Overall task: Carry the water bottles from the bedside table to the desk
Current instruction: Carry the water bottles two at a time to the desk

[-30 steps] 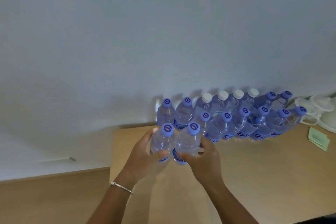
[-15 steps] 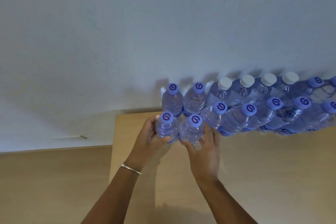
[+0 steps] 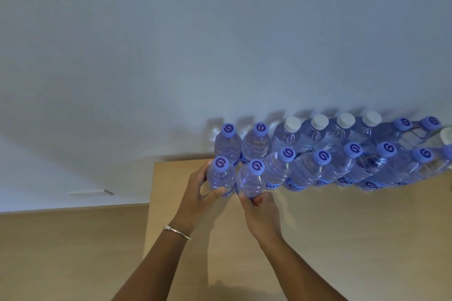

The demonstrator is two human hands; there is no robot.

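Two clear water bottles with purple caps stand side by side at the left end of the front row on the light wooden desk [image 3: 342,239]. My left hand [image 3: 198,193] grips the left bottle [image 3: 220,176] round its body. My right hand [image 3: 261,212] holds the right bottle [image 3: 250,179] low down with its fingertips. Behind and to the right, several more bottles [image 3: 318,151] stand in two rows along the wall, most with purple caps, some with white ones.
The white wall [image 3: 220,44] rises right behind the bottle rows. The desk's left edge [image 3: 150,203] drops to a lower wooden surface [image 3: 68,252]. A white object [image 3: 446,134] shows at the far right edge.
Both hands have pushed the two bottles back and left until they line up with the front row. My right hand has slid lower on its bottle.
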